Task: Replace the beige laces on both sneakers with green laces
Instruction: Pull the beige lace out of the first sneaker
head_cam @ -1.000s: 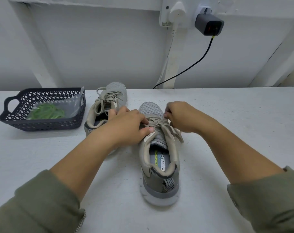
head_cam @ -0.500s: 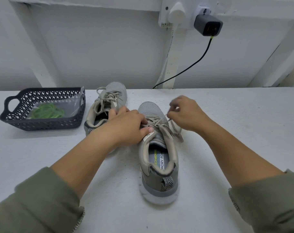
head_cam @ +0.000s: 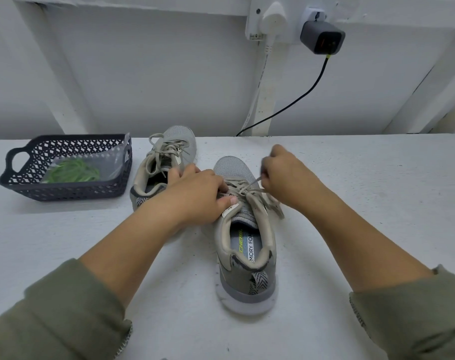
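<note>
Two grey sneakers with beige laces stand on the white table. The near sneaker (head_cam: 247,245) points away from me in the middle. My left hand (head_cam: 195,196) grips its left side at the tongue, thumb pressed on the top. My right hand (head_cam: 286,175) pinches a strand of its beige lace (head_cam: 255,184) and holds it taut above the eyelets. The far sneaker (head_cam: 169,154) stands behind my left hand, still laced. Green laces (head_cam: 73,171) lie in a clear bag inside the dark basket (head_cam: 65,193) at the left.
A white wall rises right behind the table's back edge. On it a socket holds a white plug (head_cam: 273,19) and a dark charger (head_cam: 322,38), whose black cable (head_cam: 294,102) drops to the table behind the sneakers.
My right hand has lifted up and to the right from the sneaker's top, pulling a beige lace strand out taut. My left hand has stayed on the sneaker.
</note>
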Demonstrator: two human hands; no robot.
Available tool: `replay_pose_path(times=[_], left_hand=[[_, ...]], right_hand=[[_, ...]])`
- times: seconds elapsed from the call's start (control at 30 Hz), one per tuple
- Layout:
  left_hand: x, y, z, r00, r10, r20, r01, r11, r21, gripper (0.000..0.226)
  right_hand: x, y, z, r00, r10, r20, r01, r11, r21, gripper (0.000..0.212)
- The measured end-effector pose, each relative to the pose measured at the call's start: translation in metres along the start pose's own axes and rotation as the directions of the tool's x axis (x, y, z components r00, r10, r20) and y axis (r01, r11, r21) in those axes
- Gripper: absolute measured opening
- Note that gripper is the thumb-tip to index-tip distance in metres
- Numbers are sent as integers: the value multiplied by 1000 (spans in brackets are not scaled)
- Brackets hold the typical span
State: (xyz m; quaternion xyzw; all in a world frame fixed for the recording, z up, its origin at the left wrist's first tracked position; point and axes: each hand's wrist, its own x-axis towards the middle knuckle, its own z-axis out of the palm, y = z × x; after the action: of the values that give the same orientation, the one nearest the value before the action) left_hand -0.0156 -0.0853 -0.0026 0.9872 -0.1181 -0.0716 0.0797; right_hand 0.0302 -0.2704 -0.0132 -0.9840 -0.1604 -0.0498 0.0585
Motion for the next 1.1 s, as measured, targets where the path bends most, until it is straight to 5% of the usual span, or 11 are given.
replay_pose_path(times=[0.07,0.2,0.3,0.47,0.53,0.6,0.73,0.8,0.93,1.03,1.1], left_hand=[[-1,0,0,1000,4,-1,-4,1000,5,44],[0,1,0,1000,1,4,-1,1000,13,45],[1,1,0,1000,1,7,-1,1000,19,46],[1,0,0,1000,5,5,-5,1000,5,45],[1,0,0,1000,7,4,-7,1000,7,45],[1,1,1,1000,3,4,-3,1000,7,44],[1,1,1,1000,2,5,-2,1000,23,47],[0,1,1,1000,1,6,-1,1000,22,47],[0,0,1,1000,6,5,-6,1000,14,45],[1,0,1,1000,4,4,-4,1000,17,45],[1,1,1,1000,3,6,-3,1000,27,45]], right_hand=[[-4,0,1,996,91,-5,-91,989,-116,19],[-3,-3,2,951,-308,-10,307,949,-71,23],[-2,-4,2,911,-411,-22,408,910,-74,11],[-3,12,-5,988,155,5,-150,960,-235,23],[-5,8,-5,991,119,54,-106,973,-206,34],[-3,2,-1,994,-96,52,99,994,-55,38],[-2,-9,2,929,-368,32,366,930,44,14],[-1,-2,2,956,-294,-10,294,956,11,14],[-4,9,-3,997,77,-10,-77,959,-272,21],[-6,2,-2,991,-135,22,136,981,-138,35],[-6,-4,-2,947,-322,17,323,946,-35,25]])
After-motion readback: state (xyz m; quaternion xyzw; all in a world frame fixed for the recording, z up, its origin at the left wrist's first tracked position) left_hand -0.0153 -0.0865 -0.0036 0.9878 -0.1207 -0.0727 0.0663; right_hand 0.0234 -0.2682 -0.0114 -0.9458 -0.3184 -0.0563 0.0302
